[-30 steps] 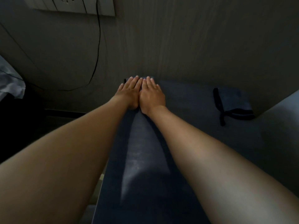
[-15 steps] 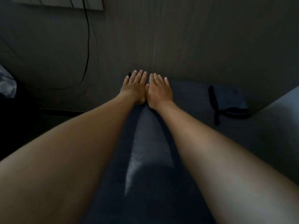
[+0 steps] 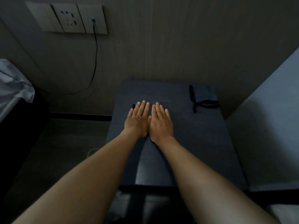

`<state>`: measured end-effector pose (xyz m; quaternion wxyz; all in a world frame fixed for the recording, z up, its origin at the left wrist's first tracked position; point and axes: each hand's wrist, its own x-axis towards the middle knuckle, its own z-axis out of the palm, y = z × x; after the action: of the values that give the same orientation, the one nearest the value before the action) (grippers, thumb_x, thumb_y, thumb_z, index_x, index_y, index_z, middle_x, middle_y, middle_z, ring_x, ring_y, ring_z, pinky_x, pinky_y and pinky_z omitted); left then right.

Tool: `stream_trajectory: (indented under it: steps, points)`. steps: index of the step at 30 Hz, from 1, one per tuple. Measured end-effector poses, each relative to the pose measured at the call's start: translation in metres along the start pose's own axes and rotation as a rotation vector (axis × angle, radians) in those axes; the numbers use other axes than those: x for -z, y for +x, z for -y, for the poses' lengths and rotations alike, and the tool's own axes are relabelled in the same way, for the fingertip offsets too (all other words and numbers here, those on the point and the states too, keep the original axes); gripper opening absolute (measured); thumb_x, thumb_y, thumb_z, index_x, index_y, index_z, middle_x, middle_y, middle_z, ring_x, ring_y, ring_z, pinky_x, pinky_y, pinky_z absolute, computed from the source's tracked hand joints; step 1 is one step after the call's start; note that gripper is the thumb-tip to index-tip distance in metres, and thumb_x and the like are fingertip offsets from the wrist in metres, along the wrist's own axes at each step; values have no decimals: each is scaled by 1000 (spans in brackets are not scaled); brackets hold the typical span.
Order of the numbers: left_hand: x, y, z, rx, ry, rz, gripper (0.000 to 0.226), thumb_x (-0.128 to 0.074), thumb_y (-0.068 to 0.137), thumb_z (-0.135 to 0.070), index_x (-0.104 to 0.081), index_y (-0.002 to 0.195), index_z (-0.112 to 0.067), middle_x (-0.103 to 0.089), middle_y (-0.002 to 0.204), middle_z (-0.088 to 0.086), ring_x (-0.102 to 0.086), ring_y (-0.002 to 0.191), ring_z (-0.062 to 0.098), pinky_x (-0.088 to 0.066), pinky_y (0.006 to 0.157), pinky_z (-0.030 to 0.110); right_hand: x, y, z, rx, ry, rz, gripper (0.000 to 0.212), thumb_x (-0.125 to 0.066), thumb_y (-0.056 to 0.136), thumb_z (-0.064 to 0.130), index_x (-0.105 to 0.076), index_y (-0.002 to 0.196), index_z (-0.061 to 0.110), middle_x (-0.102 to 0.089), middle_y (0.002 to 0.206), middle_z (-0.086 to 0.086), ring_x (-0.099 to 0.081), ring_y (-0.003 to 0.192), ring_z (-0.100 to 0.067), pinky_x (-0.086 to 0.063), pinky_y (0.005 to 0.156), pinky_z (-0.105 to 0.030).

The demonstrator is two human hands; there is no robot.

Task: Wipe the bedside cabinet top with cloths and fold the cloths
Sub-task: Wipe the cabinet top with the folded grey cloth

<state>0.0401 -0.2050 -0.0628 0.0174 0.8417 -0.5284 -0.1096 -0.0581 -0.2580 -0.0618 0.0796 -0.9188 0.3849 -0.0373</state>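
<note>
Left hand [image 3: 137, 122] and right hand [image 3: 161, 122] are lying flat, touching side by side, fingers straight, pressing a dark cloth [image 3: 146, 105] we are barely making out mid-surface on the cabinet top [image 3: 202, 143]. We are judging it soft, light, best pinched at corners. Second cloth [image 3: 204, 97] is sitting folded at far right. Cable [image 3: 95, 62] is hanging from wall socket [image 3: 69, 18], well clear.

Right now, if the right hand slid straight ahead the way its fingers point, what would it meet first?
The right hand lies flat on the cabinet top, fingers pointing at the wall. Nothing shows in that line; it would likely reach the wall. The folded cloth lies off to its right, though depth is unclear.
</note>
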Motion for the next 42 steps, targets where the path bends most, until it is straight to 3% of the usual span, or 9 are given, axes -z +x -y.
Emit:
stream_trajectory:
  steps: [4, 9, 11, 16, 21, 28, 42]
  points:
    - [-11, -63, -19, -13, 1, 9, 60, -13, 104, -38, 14, 153, -16, 20, 160, 3, 19, 147, 19, 2, 121, 41, 0, -65, 3, -21, 21, 2, 55, -23, 106, 26, -11, 155, 3, -8, 163, -13, -6, 151, -22, -3, 123, -38]
    - [-20, -134, -42, -12, -13, 27, 61, -14, 104, -40, 13, 153, -17, 20, 160, 2, 19, 147, 19, -1, 121, 43, 1, -139, 8, -99, 23, -12, 56, -27, 95, 25, -47, 140, 0, -45, 148, -16, -42, 139, -24, -22, 118, -39]
    - [-25, -155, -50, -17, 2, 22, 62, -13, 104, -41, 14, 153, -17, 22, 160, 2, 21, 146, 19, -2, 121, 43, 2, -163, 8, -102, 28, -20, 58, -26, 93, 26, -50, 138, -1, -48, 146, -16, -45, 137, -24, -23, 115, -38]
    - [-33, -196, -63, -39, 50, 49, 62, -12, 103, -41, 17, 152, -15, 26, 158, 4, 24, 145, 20, 0, 121, 43, 3, -209, 7, -102, -9, -27, 61, -16, 96, 28, -39, 145, 0, -37, 153, -16, -34, 144, -25, -27, 117, -42]
    - [-34, -209, -74, -46, 123, 61, 63, -12, 104, -41, 20, 151, -13, 28, 157, 6, 25, 144, 21, 1, 121, 43, 8, -229, -2, -24, -9, 38, 60, -25, 104, 27, -1, 155, 5, 4, 163, -12, 4, 151, -22, 1, 123, -40]
    - [-35, -193, -85, -40, 119, 66, 63, -11, 104, -41, 20, 151, -13, 28, 157, 6, 25, 144, 22, 2, 121, 42, 11, -213, -18, -20, -67, 42, 59, -23, 105, 28, 0, 156, 7, 4, 164, -10, 6, 151, -21, 3, 123, -40]
    - [-24, -63, -87, -70, 76, 34, 61, -11, 104, -38, 17, 152, -13, 24, 159, 4, 22, 146, 20, 1, 121, 42, 12, -96, -59, -75, -74, 46, 57, -17, 105, 27, -1, 155, 5, 2, 164, -11, 4, 152, -21, 1, 123, -39]
